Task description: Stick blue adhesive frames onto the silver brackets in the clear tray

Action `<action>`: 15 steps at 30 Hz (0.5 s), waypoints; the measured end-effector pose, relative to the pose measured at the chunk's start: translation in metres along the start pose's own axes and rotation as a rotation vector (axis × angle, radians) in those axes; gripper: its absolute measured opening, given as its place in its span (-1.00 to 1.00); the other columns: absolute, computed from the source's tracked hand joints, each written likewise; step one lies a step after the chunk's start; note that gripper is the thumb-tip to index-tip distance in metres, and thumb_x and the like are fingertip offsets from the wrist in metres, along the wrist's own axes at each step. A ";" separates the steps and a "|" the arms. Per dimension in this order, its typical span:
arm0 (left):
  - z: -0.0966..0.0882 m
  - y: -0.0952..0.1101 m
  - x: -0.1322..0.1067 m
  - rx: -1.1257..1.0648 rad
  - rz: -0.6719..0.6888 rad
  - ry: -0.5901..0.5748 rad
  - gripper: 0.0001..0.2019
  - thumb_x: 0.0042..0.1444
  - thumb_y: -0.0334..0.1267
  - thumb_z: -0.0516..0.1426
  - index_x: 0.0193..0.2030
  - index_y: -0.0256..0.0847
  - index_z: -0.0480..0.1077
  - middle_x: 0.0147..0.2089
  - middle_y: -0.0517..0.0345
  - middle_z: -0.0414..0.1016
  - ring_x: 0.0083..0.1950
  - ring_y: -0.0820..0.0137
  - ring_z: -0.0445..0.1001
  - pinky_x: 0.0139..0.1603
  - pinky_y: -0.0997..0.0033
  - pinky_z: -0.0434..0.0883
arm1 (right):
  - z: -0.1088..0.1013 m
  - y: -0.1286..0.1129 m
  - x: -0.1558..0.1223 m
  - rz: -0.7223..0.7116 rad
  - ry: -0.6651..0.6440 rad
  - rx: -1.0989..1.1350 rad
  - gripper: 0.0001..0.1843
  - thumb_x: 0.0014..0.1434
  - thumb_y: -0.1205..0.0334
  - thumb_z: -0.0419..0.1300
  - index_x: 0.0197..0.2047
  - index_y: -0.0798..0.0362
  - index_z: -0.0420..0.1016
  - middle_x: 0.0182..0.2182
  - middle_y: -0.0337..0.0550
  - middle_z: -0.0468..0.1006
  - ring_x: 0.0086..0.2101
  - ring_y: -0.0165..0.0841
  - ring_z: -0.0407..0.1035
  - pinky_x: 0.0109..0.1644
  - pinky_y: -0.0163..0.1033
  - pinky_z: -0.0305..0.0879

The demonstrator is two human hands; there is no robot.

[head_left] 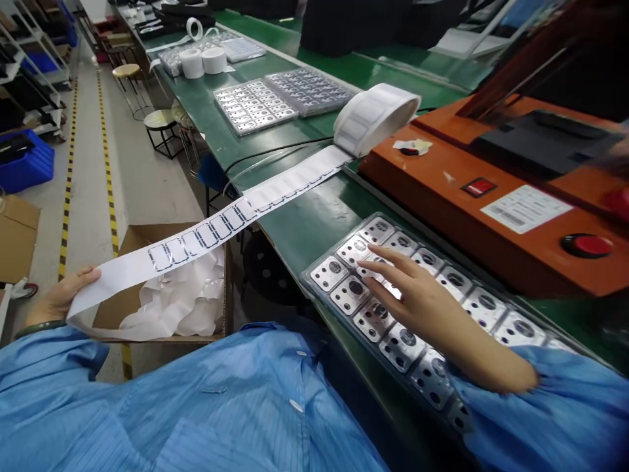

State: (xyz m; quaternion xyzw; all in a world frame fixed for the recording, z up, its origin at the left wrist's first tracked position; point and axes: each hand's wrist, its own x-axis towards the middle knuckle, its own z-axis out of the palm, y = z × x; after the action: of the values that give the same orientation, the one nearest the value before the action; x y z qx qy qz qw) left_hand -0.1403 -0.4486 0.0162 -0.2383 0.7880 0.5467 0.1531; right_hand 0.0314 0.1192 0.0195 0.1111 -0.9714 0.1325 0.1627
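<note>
My left hand (69, 294) pinches the end of a long white backing strip (122, 274) that carries dark-outlined adhesive frames. The strip stretches up over the table edge to a roll (368, 121) beside the orange machine. Past my left fingers, its end curls back toward my body. With fingers apart, my right hand (417, 288) is over a clear plastic tray (305, 275) holding rows of silver metal plates (328, 273) with round holes. The fingertips are at the plates near the tray's far left end; I cannot tell whether they touch.
A cardboard box (228, 282) with crumpled white backing (171, 305) stands below the strip. The orange machine (442, 196) with red buttons takes up the right. Farther along the green table (206, 111) are more plate trays (255, 105) and white rolls (191, 63). Stools (160, 119) line the aisle.
</note>
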 end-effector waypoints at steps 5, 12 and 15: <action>0.012 -0.015 0.028 0.140 0.005 -0.379 -0.44 -0.31 0.10 0.37 -0.22 -0.19 0.38 -0.42 0.23 0.56 -0.44 0.35 0.51 -0.44 0.41 0.47 | 0.001 -0.009 -0.008 0.011 -0.007 -0.001 -0.77 0.28 0.22 0.07 -0.02 -0.01 0.42 0.11 0.15 0.39 -0.01 -0.02 0.43 0.02 0.13 0.43; 0.047 -0.027 0.082 0.367 0.148 -0.316 -0.43 -0.43 0.11 0.37 -0.33 -0.25 0.42 -0.43 0.18 0.54 -0.42 0.30 0.48 -0.43 0.41 0.42 | 0.001 -0.022 0.003 -0.007 -0.028 -0.016 -0.78 0.30 0.23 0.06 -0.02 0.02 0.41 0.11 0.16 0.39 0.00 -0.06 0.42 0.01 0.08 0.42; 0.064 -0.035 0.106 0.435 0.233 -0.230 -0.45 -0.43 0.10 0.34 -0.34 -0.26 0.45 -0.34 0.06 0.57 -0.24 0.16 0.52 -0.26 0.31 0.46 | 0.003 -0.021 0.018 -0.022 -0.038 -0.021 -0.75 0.32 0.20 0.03 -0.01 0.03 0.42 0.12 0.13 0.39 0.03 -0.08 0.40 0.02 0.11 0.39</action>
State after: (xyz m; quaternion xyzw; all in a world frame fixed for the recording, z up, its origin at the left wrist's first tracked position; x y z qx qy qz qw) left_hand -0.2120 -0.4208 -0.0874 -0.0437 0.8864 0.4021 0.2253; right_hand 0.0193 0.0956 0.0280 0.1227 -0.9743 0.1186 0.1469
